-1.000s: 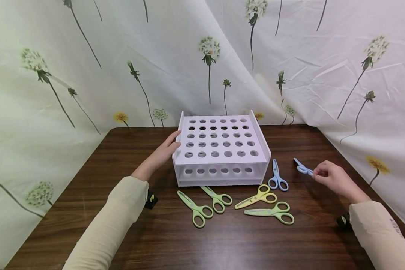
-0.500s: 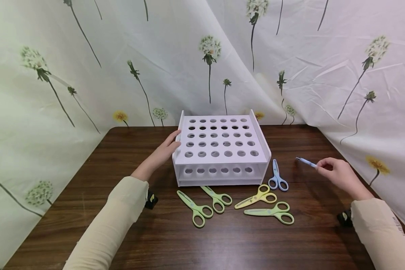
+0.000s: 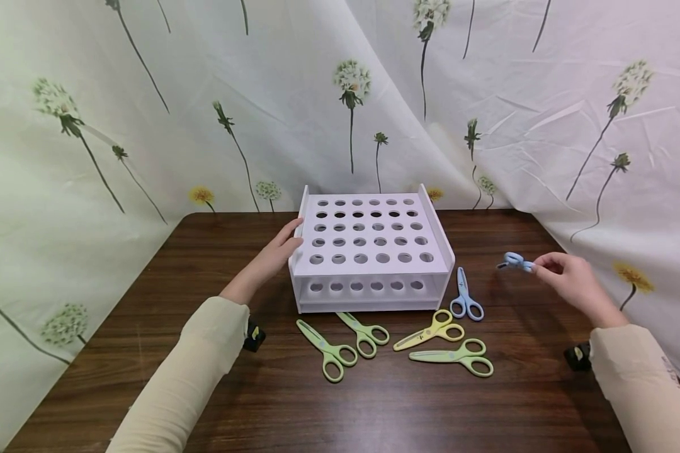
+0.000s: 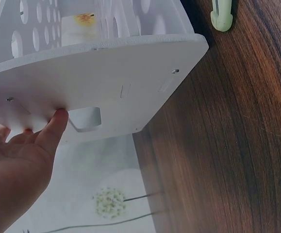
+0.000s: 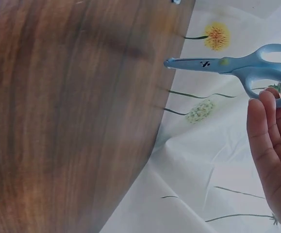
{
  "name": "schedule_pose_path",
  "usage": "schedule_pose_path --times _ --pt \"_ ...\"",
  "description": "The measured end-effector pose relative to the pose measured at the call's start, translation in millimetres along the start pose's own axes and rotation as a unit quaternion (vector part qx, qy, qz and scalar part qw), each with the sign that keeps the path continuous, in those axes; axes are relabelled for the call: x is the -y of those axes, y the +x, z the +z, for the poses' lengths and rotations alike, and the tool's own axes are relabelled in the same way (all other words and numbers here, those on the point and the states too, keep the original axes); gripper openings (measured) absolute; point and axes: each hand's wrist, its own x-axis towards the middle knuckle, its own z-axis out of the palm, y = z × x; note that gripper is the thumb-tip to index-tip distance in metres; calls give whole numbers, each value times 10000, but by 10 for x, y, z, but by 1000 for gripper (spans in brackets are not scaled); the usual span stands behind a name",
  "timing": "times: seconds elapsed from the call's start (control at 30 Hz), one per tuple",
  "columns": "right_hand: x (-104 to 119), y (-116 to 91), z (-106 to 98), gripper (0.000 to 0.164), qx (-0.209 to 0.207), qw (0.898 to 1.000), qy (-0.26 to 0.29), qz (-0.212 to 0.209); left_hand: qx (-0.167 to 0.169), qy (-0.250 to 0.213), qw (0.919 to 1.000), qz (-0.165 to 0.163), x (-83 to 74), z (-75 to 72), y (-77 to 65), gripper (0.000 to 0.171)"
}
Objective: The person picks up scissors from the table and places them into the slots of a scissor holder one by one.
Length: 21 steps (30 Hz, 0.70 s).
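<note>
My right hand (image 3: 572, 283) pinches a pair of light blue scissors (image 3: 513, 259) by a finger loop, off the right side of the table. The right wrist view shows these blue scissors (image 5: 249, 60) with their blades together, pointing left. On the left, my left hand (image 3: 274, 253) touches the side of a white rack (image 3: 368, 270) with rows of round holes. Its thumb and fingertips lie against the rack's flat side panel (image 4: 130, 73) in the left wrist view, beside a cut-out slot. A second pair of blue scissors (image 3: 466, 297) lies right of the rack.
Before the rack lie yellow scissors (image 3: 425, 335) and several green scissors (image 3: 450, 356), all flat on the dark wooden table (image 3: 328, 415). One green pair reaches the rack's front edge. A white curtain (image 3: 294, 126) with a dandelion print hangs behind the table.
My right hand has raised the blue scissors and turned them, so the loops now show toward the top. The left hand and the rack have stayed in place.
</note>
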Motion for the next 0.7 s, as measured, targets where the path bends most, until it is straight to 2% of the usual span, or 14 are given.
schedule_pose_path --times 0.33,0.57,0.7 --pt "147 118 -125 19 -270 9996 98 65 2 -33 10000 33 26 -8 11 54" --pt "235 196 -221 27 -156 9993 254 244 15 -143 9999 46 37 -7 14 54" --pt "281 246 -254 27 -251 9985 414 243 -24 -235 9997 25 49 -3 24 54"
